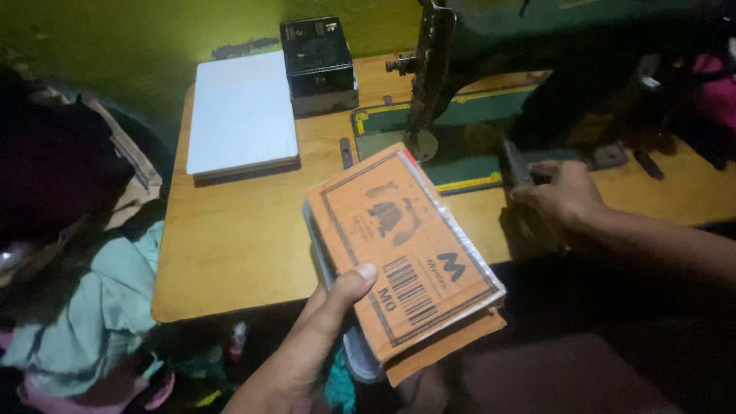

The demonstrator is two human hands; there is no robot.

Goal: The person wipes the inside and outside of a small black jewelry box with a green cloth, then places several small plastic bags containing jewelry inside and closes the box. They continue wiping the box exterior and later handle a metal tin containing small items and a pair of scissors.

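My left hand (318, 330) holds a flat orange cardboard package (402, 245) wrapped in clear plastic, thumb on top near a printed barcode. It hangs tilted over the front edge of the wooden table (238, 245). My right hand (556, 199) rests on the table beside the green base of a dark sewing machine (452, 77). Its fingers are closed around a small dark metal object (515, 162) that I cannot identify.
A flat white board (241, 115) lies at the table's back left, with a black box (318, 61) next to it against the green wall. Heaped clothes, light green and pink, lie on the left (92, 307). Dark fabric covers the right side.
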